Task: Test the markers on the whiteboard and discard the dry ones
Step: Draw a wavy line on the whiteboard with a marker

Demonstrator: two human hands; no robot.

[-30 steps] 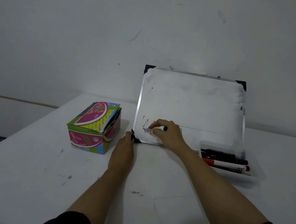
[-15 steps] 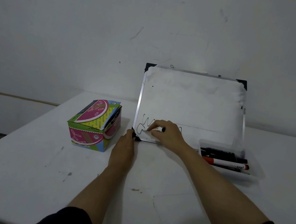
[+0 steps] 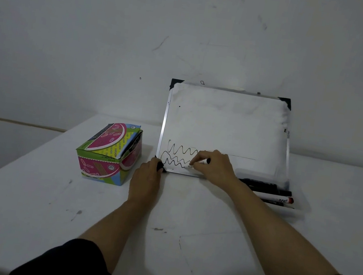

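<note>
A small whiteboard (image 3: 227, 125) leans against the wall on the white table. Two rows of black wavy lines (image 3: 176, 154) run along its lower left. My right hand (image 3: 215, 167) grips a white marker with a black end (image 3: 200, 162), its tip on the board at the end of the lower wavy line. My left hand (image 3: 145, 180) rests on the table and pinches the board's lower-left black corner. Several more markers (image 3: 268, 192), black ones and a white one with a red cap, lie in a clear tray right of my right hand.
A colourful cardboard box (image 3: 109, 153) with a pink and green print stands left of the whiteboard, its top flap partly open. The white table (image 3: 48, 200) has scuff marks. A white wall stands close behind the board.
My right hand has drawn a second wavy line under the first, moving left to right along the board's lower edge. My left hand has stayed on the corner.
</note>
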